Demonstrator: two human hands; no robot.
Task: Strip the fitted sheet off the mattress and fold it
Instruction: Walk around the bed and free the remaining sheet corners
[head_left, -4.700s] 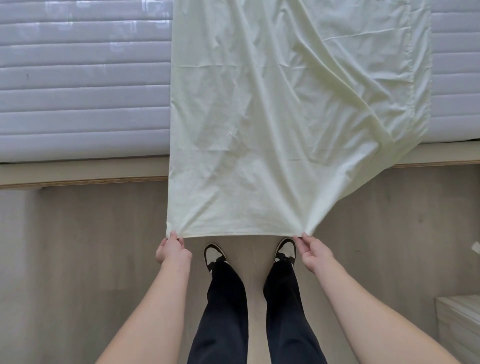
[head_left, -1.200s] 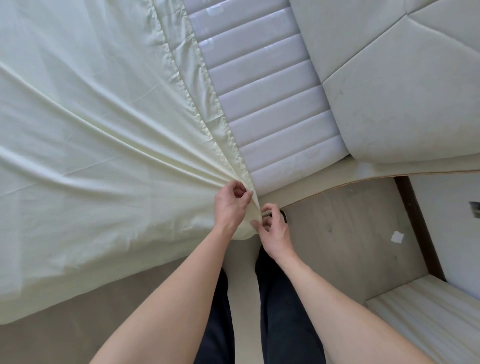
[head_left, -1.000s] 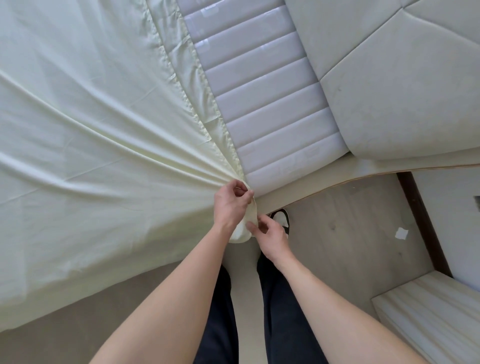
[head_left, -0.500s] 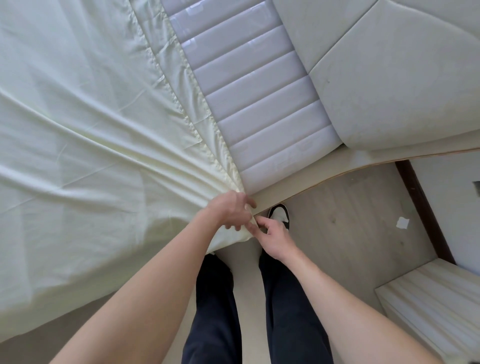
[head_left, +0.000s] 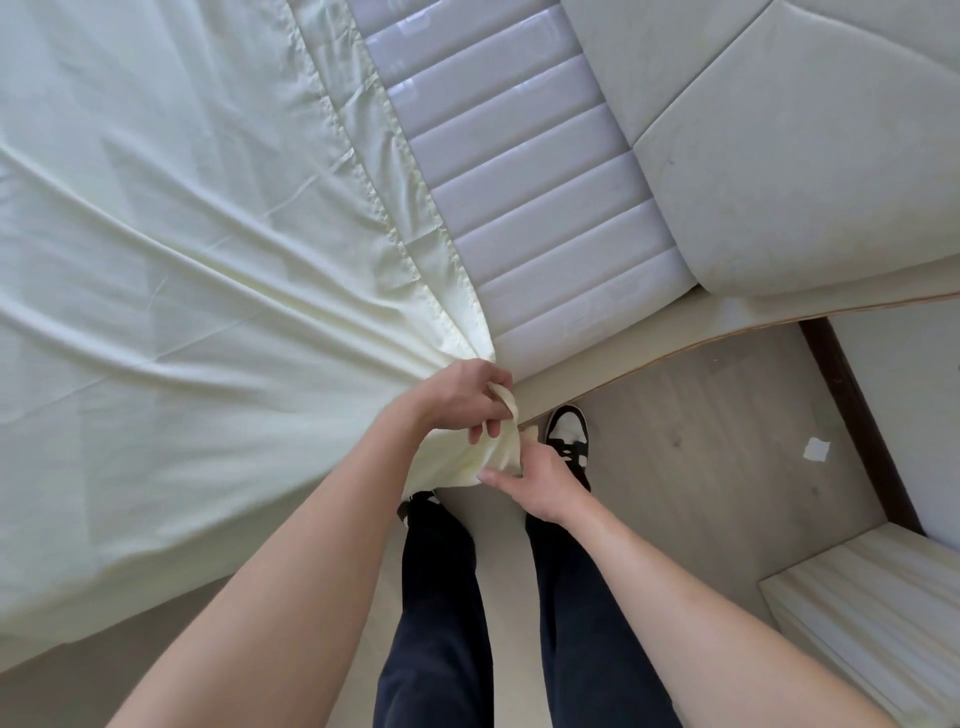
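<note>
Since half a second ago, the left hand (head_left: 460, 395) has turned over the gathered corner of the fitted sheet (head_left: 171, 249), and a loop of cloth now stands up between its fingers (head_left: 480, 431), while the right hand (head_left: 540, 480) has slid down to the lower lip of the same bunch. The left fingers are curled and clamped on the cloth; the right thumb and fingers pinch the fold just beneath them, so the two hands are nearly touching.

From that bunch the pale yellow sheet fans out up and to the left, drawn into long creases, and covers most of the mattress (head_left: 524, 171). Its stitched hem runs diagonally from the top of the view down to the hands. To the right of the hem the grey ribbed mattress lies bare, and beyond it sits the padded cream headboard (head_left: 779, 156). The sheet's near edge hangs over the side of the bed towards the floor (head_left: 701, 415).

The person stands beside the bed in dark trousers (head_left: 441, 623) and black-and-white shoes (head_left: 569, 431). A small white scrap (head_left: 816, 448) lies on the floor to the right, and a pale ribbed piece of furniture (head_left: 872, 613) fills the lower right corner.
</note>
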